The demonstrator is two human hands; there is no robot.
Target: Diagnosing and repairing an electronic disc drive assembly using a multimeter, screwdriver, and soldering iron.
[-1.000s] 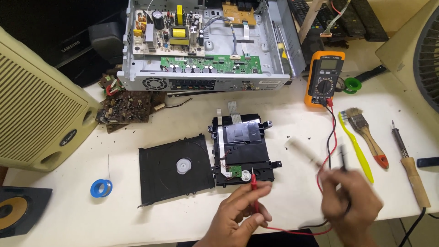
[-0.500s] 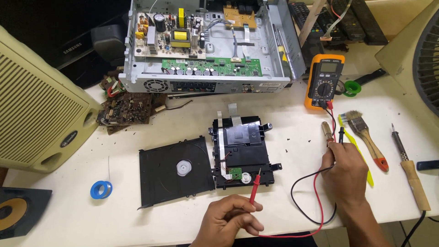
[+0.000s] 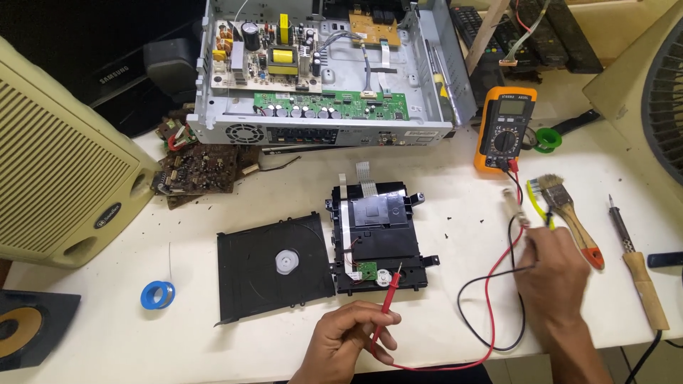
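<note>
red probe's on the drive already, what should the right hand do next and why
Probably bring the black probe over to the disc drive. The left hand has the red probe touching the drive's front edge, while the right hand is off by the multimeter.

Only one view on my end: the head cam, worn up top and tilted steeply down and forward over the white table (image 3: 441, 178). It sits close enough that both hands come in from the bottom edge, left hand (image 3: 348, 341) low centre, right hand (image 3: 551, 274) further right, forearms cut off by the frame. The black plastic disc drive mechanism (image 3: 377, 238) lands almost dead centre. The far edge of the view reaches the open grey metal chassis with circuit boards (image 3: 320, 71) at the top; a beige slatted speaker box (image 3: 64, 163) fills the left side, and a wooden-handled soldering iron (image 3: 640, 270) marks the right. No second view, so nothing overlaps.
</note>
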